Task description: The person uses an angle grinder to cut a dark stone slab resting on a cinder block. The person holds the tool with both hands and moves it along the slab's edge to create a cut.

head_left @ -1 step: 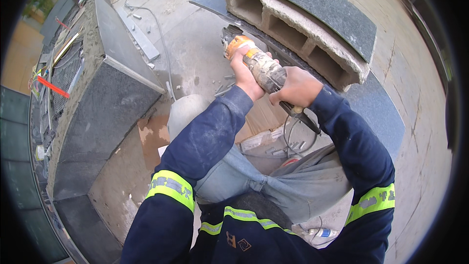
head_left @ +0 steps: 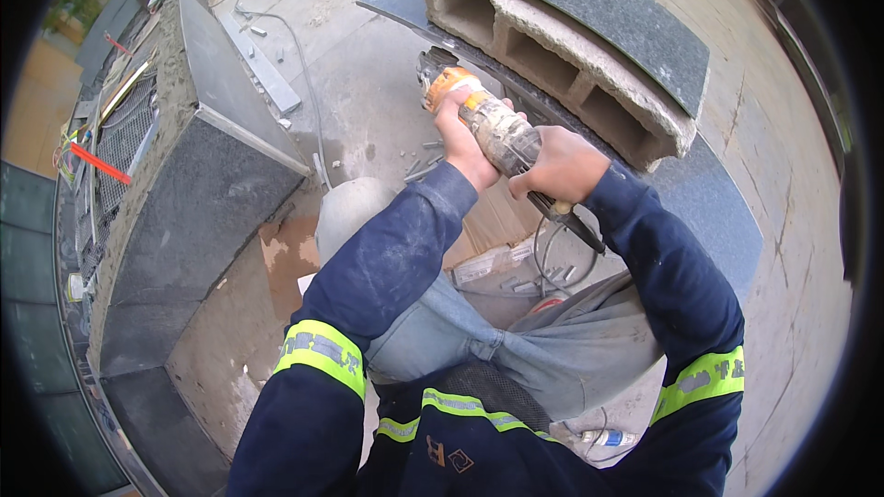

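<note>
Both my hands are closed around a dusty angle grinder (head_left: 493,129) with an orange head and a dark cord at its back end. My left hand (head_left: 463,143) wraps the front of its body just behind the orange part. My right hand (head_left: 564,164) grips the rear of the body. The grinder's head points up and to the left, beside the near edge of a dark stone slab (head_left: 391,7). A hollow concrete block (head_left: 543,46) lies on that slab, with another dark stone slab (head_left: 599,14) on top of it.
At left stands a low wall faced with dark stone panels (head_left: 184,212), its mortar edge rough. A pale strip (head_left: 267,69) lies beyond it near a grey cable (head_left: 304,64). Beneath my hands are cardboard (head_left: 493,221) and small offcuts. A blue plug connector (head_left: 610,438) lies near me.
</note>
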Demonstrator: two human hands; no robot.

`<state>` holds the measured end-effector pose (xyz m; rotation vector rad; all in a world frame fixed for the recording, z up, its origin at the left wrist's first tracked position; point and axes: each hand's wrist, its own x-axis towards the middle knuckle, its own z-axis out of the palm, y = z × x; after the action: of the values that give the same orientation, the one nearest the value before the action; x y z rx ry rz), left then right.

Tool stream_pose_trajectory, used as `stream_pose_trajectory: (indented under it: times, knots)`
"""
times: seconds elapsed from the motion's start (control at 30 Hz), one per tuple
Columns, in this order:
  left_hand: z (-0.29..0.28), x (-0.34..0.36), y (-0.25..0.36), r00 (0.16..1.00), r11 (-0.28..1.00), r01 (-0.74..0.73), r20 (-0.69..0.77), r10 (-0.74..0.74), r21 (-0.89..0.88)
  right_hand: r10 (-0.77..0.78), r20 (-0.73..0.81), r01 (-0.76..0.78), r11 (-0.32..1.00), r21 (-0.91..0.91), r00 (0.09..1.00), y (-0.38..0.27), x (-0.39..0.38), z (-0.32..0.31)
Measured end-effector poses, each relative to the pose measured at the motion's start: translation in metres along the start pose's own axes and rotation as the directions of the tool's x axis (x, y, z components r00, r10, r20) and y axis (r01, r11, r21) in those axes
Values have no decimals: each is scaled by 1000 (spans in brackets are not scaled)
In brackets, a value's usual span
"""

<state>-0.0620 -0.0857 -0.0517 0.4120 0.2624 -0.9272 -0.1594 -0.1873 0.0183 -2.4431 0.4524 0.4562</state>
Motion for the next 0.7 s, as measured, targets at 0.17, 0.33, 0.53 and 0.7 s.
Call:
stream_pose_trajectory:
  times: [0.17,0.33,0.53,0.7]
  knots:
    - [2,-4,-4,999,1000,23,30,-23,-16,-14,-23,14,1000,15,1000,2,-8,0]
    - [6,-12,-10,1000,1000,3,15,-3,7,5,-15,-5,1000,1,1000,-2,-22,-4]
    - [6,-17,-18,1000,1000,11,17,-11,7,18,-45,-17,1000,22,999,0,-34,-4]
    - [7,-20,-23,1000,1000,15,10,-15,0,25,-34,-24,999,42,999,-1,-42,-5]
